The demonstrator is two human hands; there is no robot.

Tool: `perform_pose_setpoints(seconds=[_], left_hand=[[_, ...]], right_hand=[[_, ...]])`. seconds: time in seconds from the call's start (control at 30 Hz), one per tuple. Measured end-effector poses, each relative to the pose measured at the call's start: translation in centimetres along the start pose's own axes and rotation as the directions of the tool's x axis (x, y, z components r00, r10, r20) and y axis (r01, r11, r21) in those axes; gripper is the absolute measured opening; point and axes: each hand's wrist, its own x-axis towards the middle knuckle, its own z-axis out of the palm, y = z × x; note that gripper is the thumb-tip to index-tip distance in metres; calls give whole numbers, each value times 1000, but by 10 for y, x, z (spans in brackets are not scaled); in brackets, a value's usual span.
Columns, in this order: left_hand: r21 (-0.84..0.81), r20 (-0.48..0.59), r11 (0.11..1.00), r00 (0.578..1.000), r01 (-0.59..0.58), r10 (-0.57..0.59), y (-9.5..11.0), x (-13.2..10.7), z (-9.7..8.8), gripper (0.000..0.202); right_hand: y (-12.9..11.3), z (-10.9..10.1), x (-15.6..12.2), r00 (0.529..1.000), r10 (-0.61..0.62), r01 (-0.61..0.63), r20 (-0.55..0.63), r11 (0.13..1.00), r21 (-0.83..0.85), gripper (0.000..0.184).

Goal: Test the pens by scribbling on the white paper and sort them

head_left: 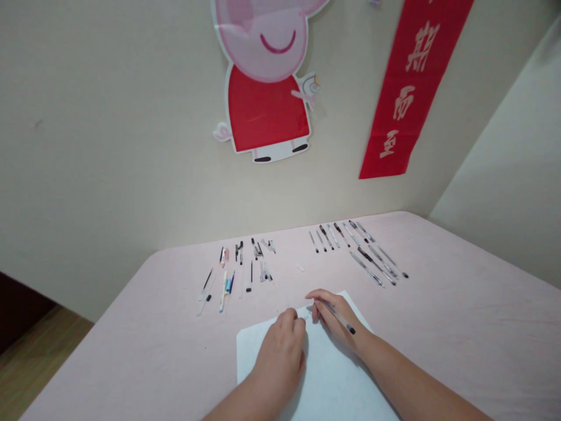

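A white sheet of paper (326,380) lies on the pink tabletop, its far edge under both hands. My right hand (333,318) grips a clear pen (337,316) with a black end, which slants back over the hand. Small marks (308,316) show on the paper near its far edge, between the two hands. On the paper's left half rests my left hand (283,348), fingers curled in, close beside my right hand. Whatever its fingers may hold is hidden from this angle.
Behind the paper, a row of several pens (335,235) and some longer pens (374,263) lie at the right. Pen parts and caps (227,286) are spread at the left. A small white piece (300,268) sits between them. The wall (153,146) borders the table's back.
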Motion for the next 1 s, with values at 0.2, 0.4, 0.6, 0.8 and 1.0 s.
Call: perform_pose_setpoints(seconds=[0.2,0.4,0.6,0.8,1.0], left_hand=[[165,-38,982,996,89,-84,-26,15,-4,38],[170,-30,983,998,65,-61,-23,17,-5,31],[120,-38,991,997,67,-63,-23,17,-5,33],[47,-75,996,995,72,-69,-30,16,1,37],[-72,-168,993,980,96,-106,-38,17,7,42]], right_hand=[[2,4,-1,998,-44,42,-35,998,-49,25],[-6,-7,20,993,-112,114,23,976,-187,19],[-15,-11,70,982,-184,139,-32,833,-536,32],[-15,5,99,991,-102,0,-87,650,-760,43],[-18,11,104,998,-16,-31,-56,661,-750,38]])
